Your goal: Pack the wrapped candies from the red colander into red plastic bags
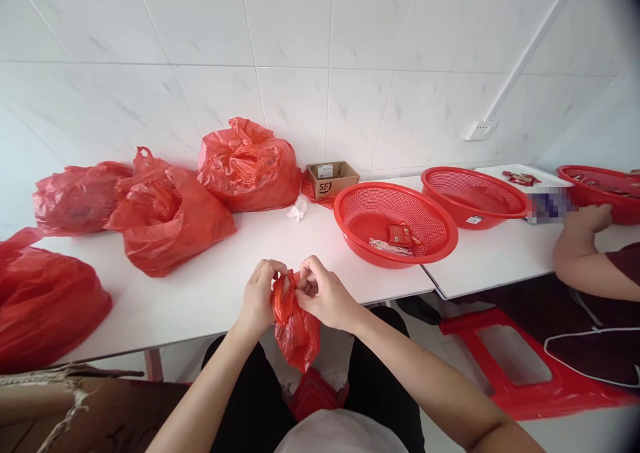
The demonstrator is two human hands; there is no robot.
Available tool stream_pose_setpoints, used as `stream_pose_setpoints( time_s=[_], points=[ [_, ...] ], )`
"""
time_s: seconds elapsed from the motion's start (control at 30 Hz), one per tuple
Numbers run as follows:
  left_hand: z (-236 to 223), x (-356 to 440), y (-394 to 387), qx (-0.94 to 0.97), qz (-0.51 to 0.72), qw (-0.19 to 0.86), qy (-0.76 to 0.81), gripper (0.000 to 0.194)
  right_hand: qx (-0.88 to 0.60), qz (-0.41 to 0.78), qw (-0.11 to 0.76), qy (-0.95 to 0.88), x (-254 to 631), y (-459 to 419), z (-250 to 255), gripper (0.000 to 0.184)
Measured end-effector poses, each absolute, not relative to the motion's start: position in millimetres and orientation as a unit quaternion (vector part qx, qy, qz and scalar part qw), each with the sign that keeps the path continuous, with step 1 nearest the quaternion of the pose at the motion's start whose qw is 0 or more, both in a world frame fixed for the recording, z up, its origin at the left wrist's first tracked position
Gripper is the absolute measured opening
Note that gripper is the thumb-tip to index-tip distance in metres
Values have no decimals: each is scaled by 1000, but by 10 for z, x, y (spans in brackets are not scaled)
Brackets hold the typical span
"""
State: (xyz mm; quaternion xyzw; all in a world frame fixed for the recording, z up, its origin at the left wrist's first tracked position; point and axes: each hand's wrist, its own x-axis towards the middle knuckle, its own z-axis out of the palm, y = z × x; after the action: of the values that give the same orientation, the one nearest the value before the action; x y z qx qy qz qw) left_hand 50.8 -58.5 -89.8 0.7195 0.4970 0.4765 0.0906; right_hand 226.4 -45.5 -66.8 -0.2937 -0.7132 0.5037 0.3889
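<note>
A small red plastic bag (296,329) hangs over my lap at the white table's front edge (200,306). My left hand (260,296) pinches its top from the left, fingers closed on the plastic. My right hand (324,293) grips the same top from the right, fingers curled in. Just beyond my right hand stands a red mesh basket (440,223) with a few small red packets (400,236) lying in it.
Several full red plastic bags (165,216) sit along the table's left and back. A small cardboard box (331,177) stands by the wall. A second red basket (473,196), a third (597,186), another person's arm (583,253) and a red stool (515,366) are to the right.
</note>
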Motion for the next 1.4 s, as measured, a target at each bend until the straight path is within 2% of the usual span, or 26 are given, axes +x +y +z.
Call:
stream_pose_setpoints(
  time_s=[0.13,0.2,0.27,0.37,0.53,0.63,0.7,0.87,0.93,1.0,1.13,1.4],
  points=[
    [-972,497,-589,696,492,116,510,24,-285,576,349,-682,2299,-330,-646,17],
    [-960,468,-584,700,489,124,506,22,-282,630,329,-645,2299,-279,-659,20],
    [-911,433,-585,710,480,127,499,19,-297,629,340,-633,2292,-259,-681,17],
    [-801,393,-607,732,459,126,488,19,-328,558,371,-665,2286,-278,-696,11],
    [-655,362,-659,758,435,121,471,16,-331,511,351,-712,2307,-339,-609,12],
    [-608,335,-667,772,420,128,459,10,-337,473,345,-738,2299,-381,-557,6],
    [-585,311,-666,780,409,136,454,7,-350,395,343,-777,2282,-410,-547,4],
    [-572,275,-673,771,396,171,469,8,-339,78,342,-873,2264,-431,-558,10],
    [-586,272,-681,759,402,184,479,9,-323,3,339,-883,2280,-423,-546,10],
    [-603,274,-692,749,409,188,487,10,-304,3,349,-886,2302,-414,-526,10],
    [-616,296,-707,752,413,184,480,10,-282,87,367,-882,2320,-400,-510,11],
    [-426,91,-615,802,412,32,431,8,-315,-28,278,-907,2305,-452,-529,11]
  ],
)
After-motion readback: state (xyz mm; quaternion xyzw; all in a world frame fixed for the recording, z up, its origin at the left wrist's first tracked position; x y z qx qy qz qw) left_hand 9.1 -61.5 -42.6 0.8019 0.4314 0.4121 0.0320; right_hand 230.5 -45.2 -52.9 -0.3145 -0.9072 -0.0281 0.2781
